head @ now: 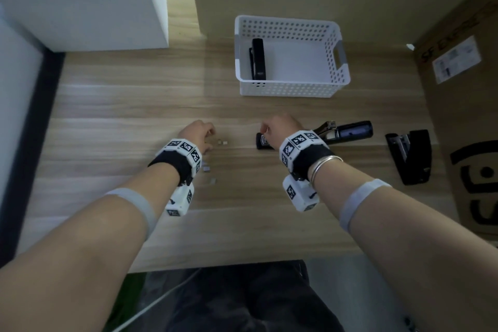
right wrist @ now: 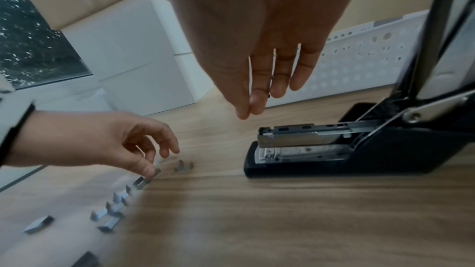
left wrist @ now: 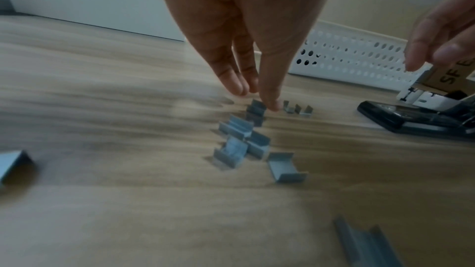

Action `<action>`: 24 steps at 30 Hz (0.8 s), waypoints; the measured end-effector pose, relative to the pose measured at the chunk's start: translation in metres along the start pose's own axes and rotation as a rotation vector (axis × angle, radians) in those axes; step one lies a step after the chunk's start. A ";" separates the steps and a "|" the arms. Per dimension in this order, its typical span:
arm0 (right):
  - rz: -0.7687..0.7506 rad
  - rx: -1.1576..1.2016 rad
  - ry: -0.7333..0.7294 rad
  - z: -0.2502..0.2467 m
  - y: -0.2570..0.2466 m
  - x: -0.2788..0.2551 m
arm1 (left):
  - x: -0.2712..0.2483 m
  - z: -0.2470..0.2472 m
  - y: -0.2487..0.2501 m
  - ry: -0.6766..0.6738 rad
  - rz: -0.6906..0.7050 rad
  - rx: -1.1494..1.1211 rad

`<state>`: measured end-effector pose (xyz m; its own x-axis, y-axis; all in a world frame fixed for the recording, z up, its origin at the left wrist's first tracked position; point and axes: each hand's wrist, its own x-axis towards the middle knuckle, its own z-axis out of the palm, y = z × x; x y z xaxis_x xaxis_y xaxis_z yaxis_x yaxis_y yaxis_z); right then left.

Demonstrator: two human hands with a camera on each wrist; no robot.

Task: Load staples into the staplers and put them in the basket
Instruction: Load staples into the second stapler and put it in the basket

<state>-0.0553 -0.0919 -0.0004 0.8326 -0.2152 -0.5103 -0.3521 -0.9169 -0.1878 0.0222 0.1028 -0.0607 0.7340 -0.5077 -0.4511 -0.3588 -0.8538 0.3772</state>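
A black stapler (head: 350, 132) lies on the wooden table with its top swung open, its metal magazine (right wrist: 295, 137) bare. My right hand (head: 269, 129) hovers over its front end, fingers (right wrist: 280, 80) hanging straight and holding nothing. To the left, several short staple strips (left wrist: 241, 141) are scattered. My left hand (left wrist: 257, 96) reaches down among them, thumb and forefinger pinching one strip (right wrist: 156, 172) that still touches the table. A white perforated basket (head: 291, 89) stands behind, with one black stapler (head: 258, 59) inside. Another black stapler (head: 409, 159) lies at the far right.
A large cardboard box (head: 463, 116) walls off the right side of the table. A white cabinet (head: 94, 2) stands at the back left. The table's front edge (head: 242, 261) runs just before my lap. Two tiny staple pieces (head: 222, 142) lie between my hands.
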 end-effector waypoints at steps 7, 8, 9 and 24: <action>-0.018 -0.001 0.009 0.009 0.005 0.002 | -0.005 0.000 -0.010 -0.037 -0.010 0.011; -0.015 0.000 0.008 0.009 0.004 0.002 | -0.005 0.000 -0.009 -0.041 -0.007 -0.003; -0.015 0.004 0.007 0.009 0.004 0.002 | -0.005 0.001 -0.008 -0.043 -0.005 -0.020; -0.047 0.042 -0.003 0.009 0.003 0.001 | 0.000 -0.005 0.011 -0.022 0.069 -0.115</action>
<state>-0.0596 -0.0914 -0.0088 0.8476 -0.1711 -0.5022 -0.3303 -0.9110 -0.2471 0.0206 0.0944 -0.0527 0.6964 -0.5681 -0.4386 -0.3381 -0.7988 0.4976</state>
